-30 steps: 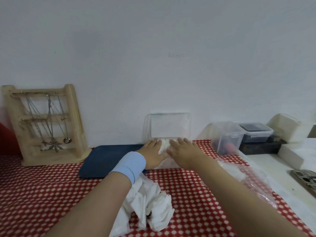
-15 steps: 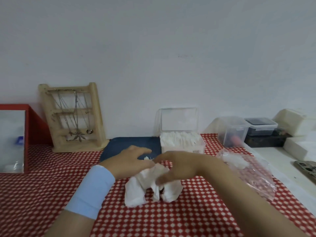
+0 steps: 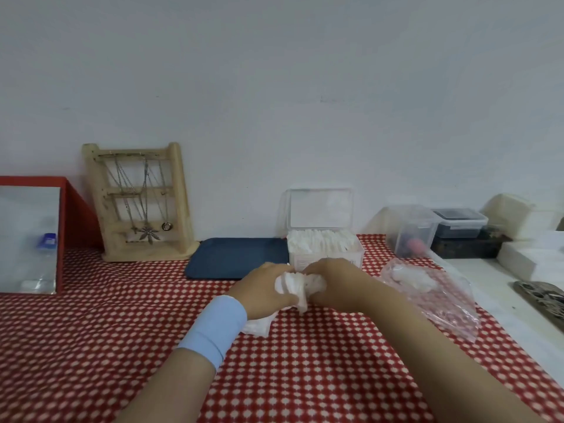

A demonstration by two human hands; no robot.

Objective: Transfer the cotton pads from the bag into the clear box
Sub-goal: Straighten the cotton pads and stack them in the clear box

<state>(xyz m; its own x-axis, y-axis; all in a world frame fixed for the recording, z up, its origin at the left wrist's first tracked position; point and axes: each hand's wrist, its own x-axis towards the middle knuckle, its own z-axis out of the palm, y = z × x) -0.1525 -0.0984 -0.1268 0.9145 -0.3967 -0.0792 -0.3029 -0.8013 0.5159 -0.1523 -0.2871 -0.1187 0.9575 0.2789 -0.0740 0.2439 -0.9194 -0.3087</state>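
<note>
Cotton pads (image 3: 297, 286), a loose stack pinched between the left hand (image 3: 264, 290) and right hand (image 3: 334, 283) just before the clear box (image 3: 326, 251), probably want squaring edge-on before sliding behind those already filed there.

From my feed, the checkered tablecloth (image 3: 91, 346) is wide open front and left. Behind my hands the clear box (image 3: 325, 248) stands with its lid up, blue tray (image 3: 238, 257) touching its left side. The bag (image 3: 433, 297) crowds the right, and small tubs (image 3: 412, 230) line the wall.
</note>
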